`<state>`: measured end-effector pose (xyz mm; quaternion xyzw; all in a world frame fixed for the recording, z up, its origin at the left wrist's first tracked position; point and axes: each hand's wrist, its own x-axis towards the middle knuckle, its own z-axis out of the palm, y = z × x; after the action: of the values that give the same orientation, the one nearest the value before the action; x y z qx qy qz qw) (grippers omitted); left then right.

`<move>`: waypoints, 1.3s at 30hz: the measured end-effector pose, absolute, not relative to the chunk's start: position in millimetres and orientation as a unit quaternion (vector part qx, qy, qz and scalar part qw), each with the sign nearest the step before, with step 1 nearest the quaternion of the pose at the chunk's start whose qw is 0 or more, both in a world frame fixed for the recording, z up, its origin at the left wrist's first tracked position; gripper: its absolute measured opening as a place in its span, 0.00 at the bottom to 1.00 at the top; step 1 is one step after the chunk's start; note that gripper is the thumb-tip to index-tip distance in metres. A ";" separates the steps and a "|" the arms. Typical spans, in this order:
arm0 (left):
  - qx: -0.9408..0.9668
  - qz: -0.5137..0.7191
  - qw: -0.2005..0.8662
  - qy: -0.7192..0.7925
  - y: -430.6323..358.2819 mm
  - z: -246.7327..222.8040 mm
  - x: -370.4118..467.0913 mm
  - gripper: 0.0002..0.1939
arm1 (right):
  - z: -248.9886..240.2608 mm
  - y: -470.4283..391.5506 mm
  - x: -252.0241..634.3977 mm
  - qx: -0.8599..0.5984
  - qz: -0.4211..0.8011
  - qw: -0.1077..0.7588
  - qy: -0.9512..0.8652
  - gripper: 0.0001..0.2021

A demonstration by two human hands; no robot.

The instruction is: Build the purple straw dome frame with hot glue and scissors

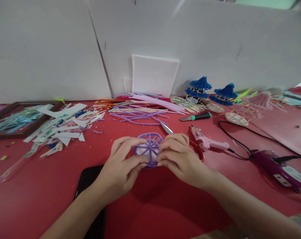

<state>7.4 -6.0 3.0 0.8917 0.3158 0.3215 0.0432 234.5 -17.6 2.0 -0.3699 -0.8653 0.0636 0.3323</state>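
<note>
The left hand (120,162) pinches the near left rim of the purple spoked frame (150,146), low over the red surface (140,205). The piece looks light, springy and easily crushed, with thin spokes that could bend or come unstuck; the outer ring, near a spoke end, seems the safer grip. The right hand (184,157) grasps the right rim between thumb and fingers, beside the scissors (166,128).

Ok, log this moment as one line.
left hand: on purple spoked piece | right hand: on same piece | glue gun: on table, unheld | utility knife: beyond glue gun
</note>
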 end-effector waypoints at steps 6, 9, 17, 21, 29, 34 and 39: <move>0.886 0.328 0.063 0.321 -5.8 2.3 7.3 0.11 | 1.5 -16.4 231.2 -0.352 0.092 0.351 -0.863 0.08; 0.887 0.329 0.074 0.317 -5.9 1.6 8.3 0.11 | 1.5 -15.2 231.2 -0.348 0.104 0.354 -0.862 0.09; 0.898 0.302 0.065 0.313 -3.8 2.9 2.1 0.09 | -3.3 -13.0 234.5 -0.353 0.070 0.366 -0.858 0.07; 0.917 0.268 0.037 0.294 -0.2 6.3 -6.3 0.12 | -6.8 -11.1 237.7 -0.354 0.027 0.360 -0.863 0.09; 0.924 0.266 -0.001 0.273 -2.6 9.5 -5.8 0.13 | -9.9 -8.9 242.2 -0.355 0.009 0.362 -0.862 0.11; 0.921 0.284 -0.036 0.265 -7.0 11.9 1.8 0.09 | -10.1 -11.0 241.3 -0.367 0.012 0.362 -0.857 0.12; 0.917 0.296 -0.077 0.257 -8.5 12.9 5.8 0.09 | -5.7 -17.6 238.9 -0.350 0.020 0.371 -0.860 0.08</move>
<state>5.8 -8.5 12.9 0.9169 0.2569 0.2957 -0.0770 238.9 -17.6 -5.7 -0.3498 -0.8599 0.0200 0.3713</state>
